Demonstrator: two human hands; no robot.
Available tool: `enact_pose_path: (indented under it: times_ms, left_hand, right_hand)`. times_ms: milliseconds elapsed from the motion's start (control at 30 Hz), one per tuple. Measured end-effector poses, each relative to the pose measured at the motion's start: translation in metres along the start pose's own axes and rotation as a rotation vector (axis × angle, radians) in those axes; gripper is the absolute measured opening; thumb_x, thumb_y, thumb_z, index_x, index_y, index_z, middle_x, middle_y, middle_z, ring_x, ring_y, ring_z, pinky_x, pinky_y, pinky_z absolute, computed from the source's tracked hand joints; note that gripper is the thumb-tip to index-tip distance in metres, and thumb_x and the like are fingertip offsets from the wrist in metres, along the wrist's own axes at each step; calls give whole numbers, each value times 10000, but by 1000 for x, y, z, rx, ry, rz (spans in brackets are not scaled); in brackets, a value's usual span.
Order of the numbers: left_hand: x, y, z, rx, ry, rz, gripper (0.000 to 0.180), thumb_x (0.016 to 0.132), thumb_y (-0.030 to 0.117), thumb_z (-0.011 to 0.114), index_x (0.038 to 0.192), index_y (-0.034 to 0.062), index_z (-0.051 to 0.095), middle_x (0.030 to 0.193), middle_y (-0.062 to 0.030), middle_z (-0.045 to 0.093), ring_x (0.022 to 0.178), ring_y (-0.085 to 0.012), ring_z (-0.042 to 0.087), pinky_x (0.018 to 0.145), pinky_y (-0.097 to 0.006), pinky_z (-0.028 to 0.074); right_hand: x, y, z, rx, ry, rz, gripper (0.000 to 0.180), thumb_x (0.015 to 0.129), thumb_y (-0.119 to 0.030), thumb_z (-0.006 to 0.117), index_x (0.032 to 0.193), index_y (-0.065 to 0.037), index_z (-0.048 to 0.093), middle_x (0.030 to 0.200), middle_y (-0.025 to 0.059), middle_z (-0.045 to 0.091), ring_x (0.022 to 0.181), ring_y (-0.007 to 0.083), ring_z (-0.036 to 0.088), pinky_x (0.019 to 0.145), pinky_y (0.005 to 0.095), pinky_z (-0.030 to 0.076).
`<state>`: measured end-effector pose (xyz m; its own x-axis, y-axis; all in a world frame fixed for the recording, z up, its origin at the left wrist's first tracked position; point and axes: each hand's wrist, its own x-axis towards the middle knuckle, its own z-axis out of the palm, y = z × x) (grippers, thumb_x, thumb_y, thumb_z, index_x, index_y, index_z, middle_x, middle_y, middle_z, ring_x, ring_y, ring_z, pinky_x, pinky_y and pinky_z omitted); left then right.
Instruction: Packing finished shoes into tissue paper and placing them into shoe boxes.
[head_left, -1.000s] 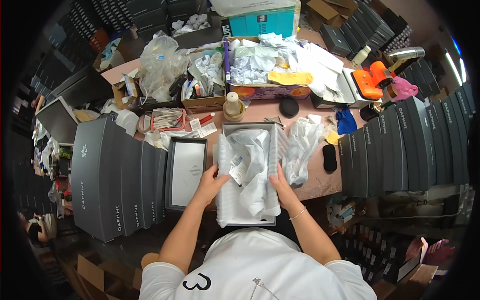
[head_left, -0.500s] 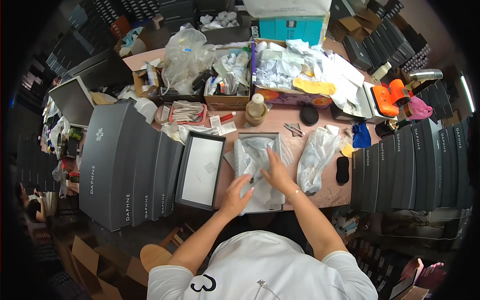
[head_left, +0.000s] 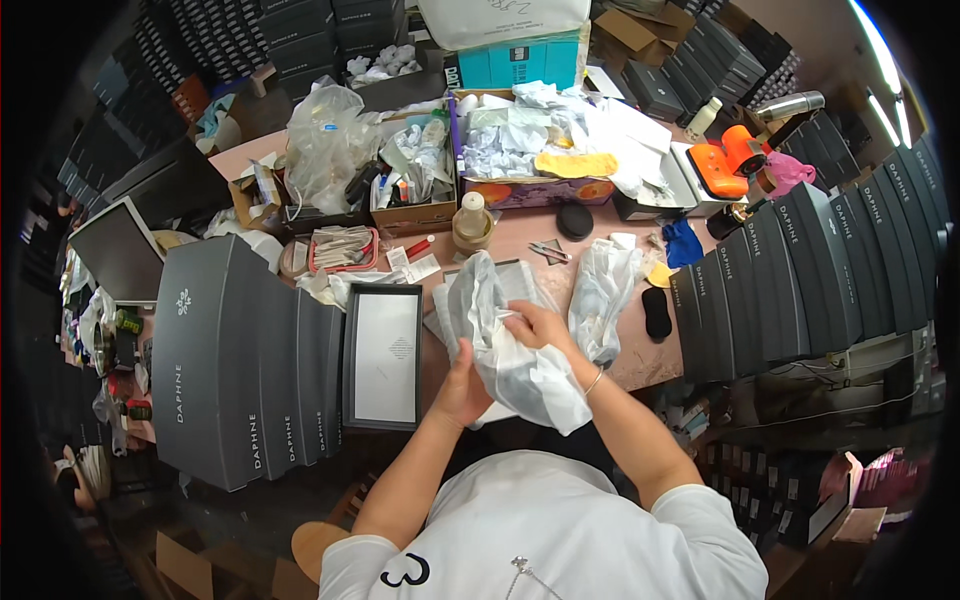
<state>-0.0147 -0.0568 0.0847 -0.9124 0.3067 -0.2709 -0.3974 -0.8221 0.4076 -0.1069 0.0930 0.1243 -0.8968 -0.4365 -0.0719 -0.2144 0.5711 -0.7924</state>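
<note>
A shoe-shaped bundle in thin, translucent white wrapping (head_left: 530, 382) is lifted in front of me, with something dark showing through. My left hand (head_left: 462, 388) supports its left side, thumb up and the other fingers partly behind it. On top, my right hand (head_left: 538, 326) has its fingers bent into the wrapping. Behind the bundle lies pale tissue paper (head_left: 520, 278); the box there is mostly hidden. A second wrapped bundle (head_left: 602, 300) rests to the right. To the left sits an open dark box part with a white inside (head_left: 385, 355).
Dark shoe boxes stand at the left (head_left: 210, 350) and right (head_left: 765, 285). Along the back are a carton of crumpled paper (head_left: 540, 188), a glue bottle (head_left: 472, 222), a pink basket (head_left: 345, 248) and tweezers (head_left: 550, 252). A black oval pad (head_left: 656, 314) lies at the right edge.
The wrapped bundle has come up from the box on the table toward me, now between both hands. My right hand has closed on its wrapping. The whole view has shifted slightly.
</note>
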Motion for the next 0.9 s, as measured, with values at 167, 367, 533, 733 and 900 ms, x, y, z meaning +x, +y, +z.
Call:
enact_pose_path:
  times_ms: [167, 367, 533, 733, 900]
  left_hand:
    - [-13, 6, -19, -92, 194, 103, 471, 937, 416, 505, 1226, 44, 521, 1103, -90, 612, 978, -242, 620, 888, -387, 494]
    - [-28, 26, -15, -181, 287, 138, 511, 919, 525, 501, 1188, 92, 517, 1043, -95, 583, 969, -236, 593, 829, -390, 506]
    - [-34, 15, -64, -180, 232, 51, 426, 946, 409, 491, 1204, 69, 503, 1074, -88, 578, 979, -231, 591, 847, -366, 500]
    - [-40, 21, -54, -119, 337, 167, 392, 956, 320, 499, 1235, 45, 497, 1102, -87, 585, 989, -231, 596, 864, -347, 494]
    - [-39, 22, -7, 269, 548, 502, 413, 921, 255, 589, 1236, 4, 496, 1132, -120, 583, 999, -215, 606, 832, -310, 516]
  right_hand:
    - [-46, -20, -32, 595, 26, 93, 479, 887, -135, 618, 1329, -39, 460, 1121, 108, 576, 862, 166, 606, 734, 272, 501]
    - [-55, -59, 4, 586, -380, -3, 172, 857, -67, 654, 1014, -2, 631, 850, 33, 623, 788, 97, 578, 731, 217, 467]
    - [-41, -17, 1, 284, 350, -66, 126, 898, -95, 591, 952, 15, 620, 776, 49, 626, 688, 125, 566, 638, 252, 466]
    - [-98, -93, -17, 339, -389, -95, 248, 935, -144, 541, 1075, 46, 617, 943, 135, 683, 947, 200, 641, 840, 299, 489]
    - [-97, -27, 50, 885, -286, 334, 485, 874, -209, 635, 1270, 29, 488, 1205, 83, 572, 1053, 177, 544, 891, 294, 452]
